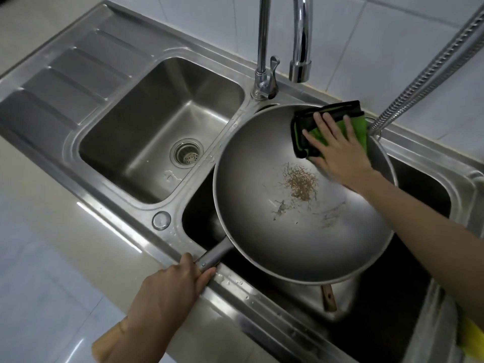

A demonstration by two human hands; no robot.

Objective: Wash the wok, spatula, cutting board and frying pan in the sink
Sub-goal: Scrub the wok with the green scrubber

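A large steel wok (262,166) lies tilted over the right sink basin (429,197), with brown food residue (301,183) stuck near its middle. My left hand (170,286) grips the wok's handle (213,256) at the sink's front edge. My right hand (337,149) presses a green and black cloth (311,119) flat against the wok's far inner wall, fingers spread. A brown wooden handle (328,297) pokes out from under the wok in the basin; what it belongs to is hidden.
The left basin (125,132) has a drain strainer (186,153). Two chrome taps (301,38) rise behind the wok, no water running. A metal spray hose (424,77) crosses at the upper right. A ribbed drainboard (65,82) lies at the left, a pale countertop (52,258) in front.
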